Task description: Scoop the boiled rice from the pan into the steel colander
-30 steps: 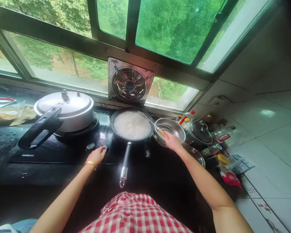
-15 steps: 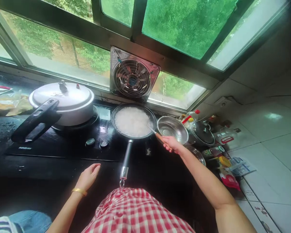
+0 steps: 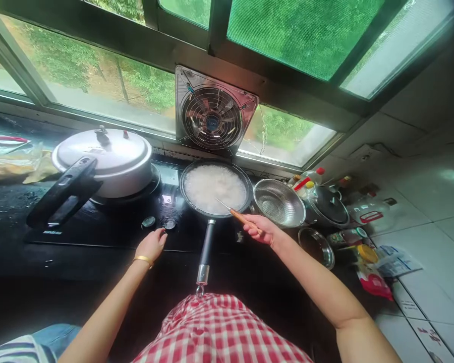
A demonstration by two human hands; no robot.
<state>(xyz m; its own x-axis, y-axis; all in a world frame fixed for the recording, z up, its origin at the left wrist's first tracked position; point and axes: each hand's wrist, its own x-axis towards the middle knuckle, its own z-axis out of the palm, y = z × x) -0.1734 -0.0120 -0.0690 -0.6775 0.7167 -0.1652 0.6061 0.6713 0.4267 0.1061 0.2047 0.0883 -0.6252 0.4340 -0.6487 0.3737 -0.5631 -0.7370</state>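
Note:
A black pan (image 3: pixel 185 194) full of white bubbling liquid stands on the right burner of a black stove (image 3: pixel 109 229). My right hand (image 3: pixel 263 231) is closed round the wooden handle of a utensil (image 3: pixel 237 215) whose metal end dips into the pan. My left hand (image 3: pixel 151 244) reaches to the stove front, fingertips at the right-hand knob (image 3: pixel 169 224); its fingers are loosely curled. A second knob (image 3: pixel 149 221) sits just left of it. The pan's long handle (image 3: pixel 205 249) points toward me.
A silver pressure cooker (image 3: pixel 106 161) with a black handle sits on the left burner. A metal colander (image 3: pixel 280 201), a lidded pot (image 3: pixel 327 206), bottles and packets crowd the counter at right. A fan (image 3: pixel 212 117) stands in the window behind.
My left hand drew back from the knob, then reached forward to it again. My right hand moved left from the colander, bringing the utensil's end into the pan.

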